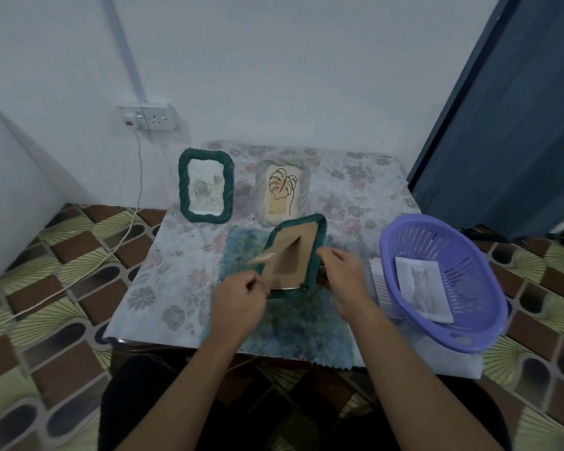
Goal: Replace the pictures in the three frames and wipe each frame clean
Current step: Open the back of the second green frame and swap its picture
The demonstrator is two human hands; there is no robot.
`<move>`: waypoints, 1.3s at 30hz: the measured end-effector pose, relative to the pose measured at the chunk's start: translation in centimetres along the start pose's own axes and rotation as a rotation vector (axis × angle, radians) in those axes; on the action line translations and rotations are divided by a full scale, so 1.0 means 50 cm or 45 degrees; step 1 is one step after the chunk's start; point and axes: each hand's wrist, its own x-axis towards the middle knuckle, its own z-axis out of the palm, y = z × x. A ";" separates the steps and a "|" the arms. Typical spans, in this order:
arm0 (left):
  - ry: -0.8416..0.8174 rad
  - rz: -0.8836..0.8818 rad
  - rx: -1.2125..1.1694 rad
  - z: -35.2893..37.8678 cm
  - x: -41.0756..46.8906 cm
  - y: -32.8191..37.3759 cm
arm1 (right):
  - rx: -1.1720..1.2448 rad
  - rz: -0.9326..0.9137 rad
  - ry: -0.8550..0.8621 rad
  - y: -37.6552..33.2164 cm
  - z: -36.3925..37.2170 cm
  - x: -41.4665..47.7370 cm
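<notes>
A green woven frame (319,249) lies face down on a blue-green cloth (293,323), its brown cardboard back (293,258) and fold-out stand facing up. My left hand (241,304) sits at the frame's near left corner with fingers curled, seemingly pinching the back's edge. My right hand (345,275) rests at the frame's right edge with its fingers bent. A second green frame (205,187) with a rose picture stands at the back left. Beside it stands a pale frame (282,190) with a leaf drawing.
A purple plastic basket (440,278) on the table's right side holds a grey cat picture (424,288). The small table (176,281) has a floral cover. A wall socket (153,117) with a cable hangs at the back left. A dark door (508,125) stands at right.
</notes>
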 end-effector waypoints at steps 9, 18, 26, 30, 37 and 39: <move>-0.152 -0.736 -0.542 -0.018 0.071 -0.033 | 0.043 0.097 -0.129 0.020 -0.012 0.008; -0.237 -0.688 -0.595 0.022 0.082 -0.042 | 0.030 0.328 -0.261 0.071 0.037 0.004; -0.150 -0.369 -0.096 0.042 0.082 -0.034 | -0.395 -0.110 -0.067 0.097 0.051 0.006; -0.126 -0.332 0.075 0.057 0.085 -0.046 | -0.539 -0.150 0.007 0.129 0.059 0.022; -0.191 -0.351 0.198 0.075 0.071 -0.093 | -0.806 -0.124 -0.093 0.194 0.042 0.030; -0.227 -0.357 0.242 0.080 0.066 -0.108 | -0.897 -0.130 -0.083 0.206 0.038 0.023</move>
